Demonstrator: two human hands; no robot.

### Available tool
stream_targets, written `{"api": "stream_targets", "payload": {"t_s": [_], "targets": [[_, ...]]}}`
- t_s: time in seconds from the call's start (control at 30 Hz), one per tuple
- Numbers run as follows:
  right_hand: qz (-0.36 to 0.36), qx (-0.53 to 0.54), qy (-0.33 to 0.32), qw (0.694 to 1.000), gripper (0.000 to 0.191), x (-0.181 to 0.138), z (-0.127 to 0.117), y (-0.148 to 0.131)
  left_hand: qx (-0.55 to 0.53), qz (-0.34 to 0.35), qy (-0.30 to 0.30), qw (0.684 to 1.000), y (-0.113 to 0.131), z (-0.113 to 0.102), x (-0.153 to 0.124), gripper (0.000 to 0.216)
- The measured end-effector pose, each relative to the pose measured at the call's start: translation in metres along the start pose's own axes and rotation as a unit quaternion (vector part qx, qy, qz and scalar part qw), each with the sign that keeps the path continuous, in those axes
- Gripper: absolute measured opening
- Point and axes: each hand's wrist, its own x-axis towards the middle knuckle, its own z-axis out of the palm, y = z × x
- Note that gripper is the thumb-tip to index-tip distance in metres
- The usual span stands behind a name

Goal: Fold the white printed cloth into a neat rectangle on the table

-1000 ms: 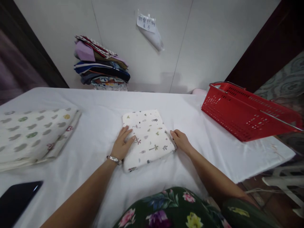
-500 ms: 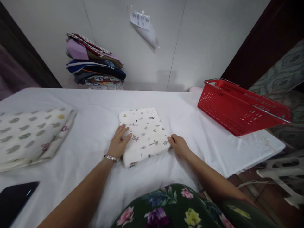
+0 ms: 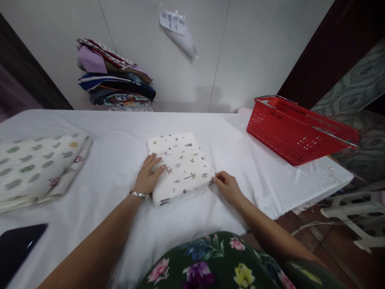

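Observation:
A folded white cloth with small printed motifs [image 3: 181, 164] lies on the white-covered table [image 3: 120, 144] in front of me. My left hand [image 3: 147, 178] rests flat on its near left corner, fingers stretched out. My right hand [image 3: 227, 186] is at the cloth's near right corner, fingers curled and pinching the edge of the fabric.
A larger folded cloth with green leaf prints [image 3: 36, 166] lies at the left. A dark phone [image 3: 18, 249] sits at the near left edge. A red plastic basket [image 3: 297, 130] stands at the right. A stack of folded fabrics [image 3: 116, 86] rests against the back wall. White plastic furniture [image 3: 355, 216] is on the floor at right.
The view has shifted a little. My right hand has slid along the cloth's right edge towards its near corner and curled onto it. My left hand stays on the cloth.

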Motion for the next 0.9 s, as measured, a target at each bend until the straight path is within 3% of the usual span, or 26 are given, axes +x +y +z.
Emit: {"api": "stream_targets", "payload": {"t_s": [0.2,0.33,0.47,0.57,0.67,0.9], "targets": [[0.02,0.045,-0.01,0.999,0.024,0.002,0.008,0.002,0.025,0.006,-0.027,0.999,0.015,-0.004,-0.011,0.053],[0.01,0.091,-0.02,0.996,0.02,0.002,0.008,0.001,0.073,0.047,-0.11,0.99,0.029,-0.009,-0.028,0.057],[-0.054,0.054,0.042,0.996,0.016,0.0,0.003,-0.002,0.157,0.091,-0.189,0.965,0.035,-0.011,-0.041,0.048],[-0.116,0.027,0.058,0.991,0.012,-0.002,-0.001,-0.005,0.197,0.098,-0.198,0.955,0.035,-0.011,-0.043,0.046],[-0.133,0.026,0.057,0.989,0.011,-0.003,-0.001,-0.006,0.208,0.096,-0.2,0.953,0.034,-0.011,-0.041,0.046],[-0.074,0.031,0.041,0.996,0.013,-0.003,0.001,0.001,0.228,0.134,-0.204,0.943,0.036,-0.016,-0.042,0.051]]}}
